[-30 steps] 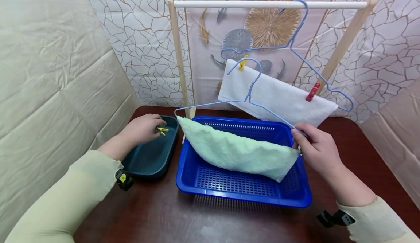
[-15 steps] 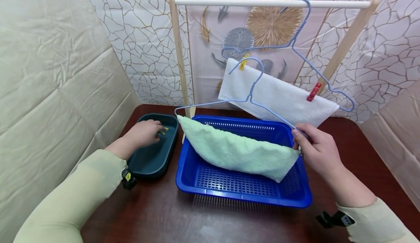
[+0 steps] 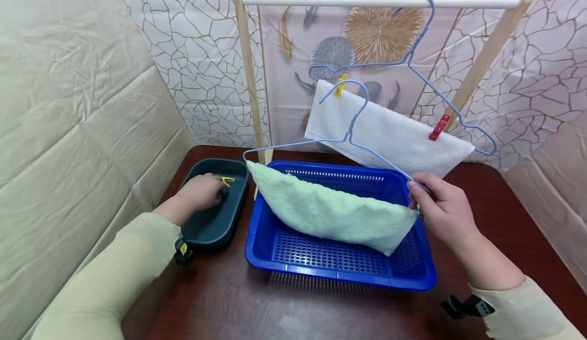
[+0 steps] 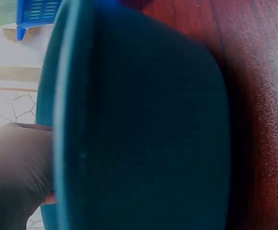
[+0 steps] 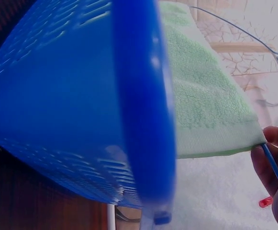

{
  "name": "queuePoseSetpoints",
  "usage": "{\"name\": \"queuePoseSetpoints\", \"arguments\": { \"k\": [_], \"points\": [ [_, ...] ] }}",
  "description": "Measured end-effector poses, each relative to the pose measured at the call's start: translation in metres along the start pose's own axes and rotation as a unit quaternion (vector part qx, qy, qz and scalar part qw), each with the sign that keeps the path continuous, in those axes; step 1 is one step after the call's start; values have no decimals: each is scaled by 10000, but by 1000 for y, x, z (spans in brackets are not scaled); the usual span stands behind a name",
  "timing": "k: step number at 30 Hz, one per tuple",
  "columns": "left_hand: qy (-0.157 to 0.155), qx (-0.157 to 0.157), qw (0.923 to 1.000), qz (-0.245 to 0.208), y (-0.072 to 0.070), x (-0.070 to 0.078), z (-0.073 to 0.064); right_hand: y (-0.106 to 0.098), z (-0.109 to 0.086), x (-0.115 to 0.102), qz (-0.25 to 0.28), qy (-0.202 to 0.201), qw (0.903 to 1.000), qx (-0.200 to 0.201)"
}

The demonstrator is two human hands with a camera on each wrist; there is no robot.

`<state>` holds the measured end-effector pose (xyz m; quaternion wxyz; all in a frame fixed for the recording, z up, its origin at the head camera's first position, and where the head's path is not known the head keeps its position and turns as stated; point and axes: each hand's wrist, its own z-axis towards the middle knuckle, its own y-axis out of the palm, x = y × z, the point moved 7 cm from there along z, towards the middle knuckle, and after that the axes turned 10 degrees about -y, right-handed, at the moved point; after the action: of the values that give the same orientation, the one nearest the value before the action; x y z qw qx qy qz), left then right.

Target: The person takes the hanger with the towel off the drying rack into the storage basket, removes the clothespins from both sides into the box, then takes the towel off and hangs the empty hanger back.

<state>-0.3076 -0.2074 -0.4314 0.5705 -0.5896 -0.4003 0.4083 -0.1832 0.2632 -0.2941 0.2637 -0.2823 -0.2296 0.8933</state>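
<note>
Head view placed the green towel (image 3: 330, 210) above the blue basket (image 3: 339, 276), slung along the bottom of a blue hanger (image 3: 350, 135). Right of the basket, the right hand (image 3: 442, 205) gripped the hanger's end where the wire met the towel's corner. Left of the basket, the left hand (image 3: 201, 192) dipped into a dark teal tray (image 3: 208, 225), beside a yellow clip (image 3: 228, 179); whether it pinched the clip, I could not tell.

No clip showed on the green towel, so any tilt by the right hand could have let the cloth slide or bunch along the wire. No hand held the hanger's other end, which might have swung or dipped. Behind the basket hung a white towel (image 3: 376, 131); raised carelessly, the near hook could have snagged it.
</note>
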Motion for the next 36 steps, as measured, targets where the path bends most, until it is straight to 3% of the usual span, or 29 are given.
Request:
{"name": "queuePoseSetpoints", "arguments": {
  "k": [9, 20, 29, 36],
  "points": [
    [-208, -379, 9991, 16, 12, -4, 0, 0, -1, 1, 10, -25, 10000, 3],
    [-445, -544, 9971, -283, 14, -7, 1, 0, -1, 1, 16, -15, 10000, -9],
    [-648, -521, 9957, -400, 8, -12, -2, 0, 0, 0, 15, -18, 10000, -13],
    [-912, -265, 9948, -366, 1, -18, -7, -1, 0, -2, -15, 3, 10000, -38]
  ]
}}
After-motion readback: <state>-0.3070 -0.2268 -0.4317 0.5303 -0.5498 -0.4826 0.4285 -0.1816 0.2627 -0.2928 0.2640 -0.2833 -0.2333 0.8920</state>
